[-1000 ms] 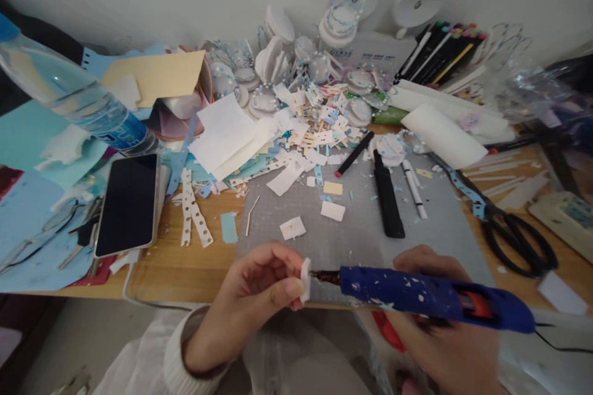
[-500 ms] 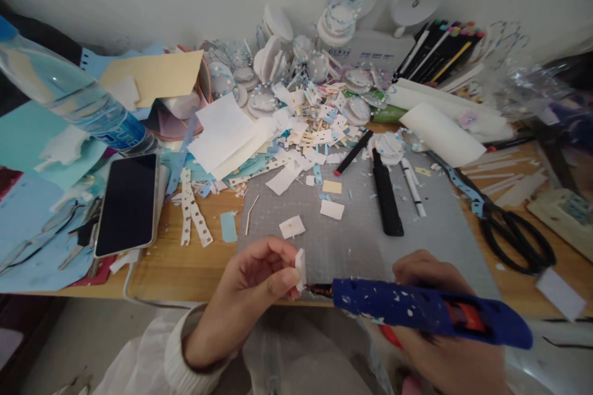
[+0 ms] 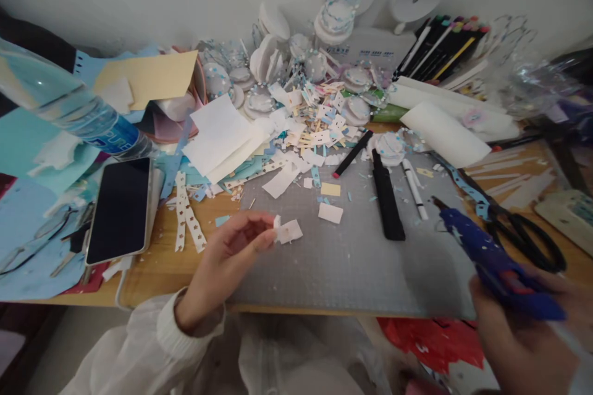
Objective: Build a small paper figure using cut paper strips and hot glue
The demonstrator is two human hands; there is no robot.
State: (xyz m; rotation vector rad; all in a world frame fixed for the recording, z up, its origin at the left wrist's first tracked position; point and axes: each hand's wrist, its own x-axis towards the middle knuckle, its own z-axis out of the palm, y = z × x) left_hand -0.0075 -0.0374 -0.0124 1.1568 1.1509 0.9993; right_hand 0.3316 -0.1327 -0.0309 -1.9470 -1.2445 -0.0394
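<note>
My left hand (image 3: 238,253) pinches a small white piece (image 3: 277,222) between thumb and fingers, above the grey cutting mat (image 3: 343,271). Right beside those fingertips lies a small white card (image 3: 290,232) with a faint mark on it. My right hand (image 3: 514,321) is wrapped round a dark blue glue gun (image 3: 491,259) flecked with white, off the mat's right side, its nozzle pointing up and left. Another white card (image 3: 330,213) and a yellow card (image 3: 330,189) lie farther back on the mat.
A black cutter (image 3: 387,197), a white marker (image 3: 414,188) and a black pen (image 3: 353,154) lie on the mat. Black scissors (image 3: 528,234) rest to the right. Paper scraps (image 3: 319,117) pile up behind. A phone (image 3: 121,210) and water bottle (image 3: 92,114) are at left.
The glue gun has swung away from the white piece to the right in my right hand. My left hand has moved forward and left with the piece, towards the marked card.
</note>
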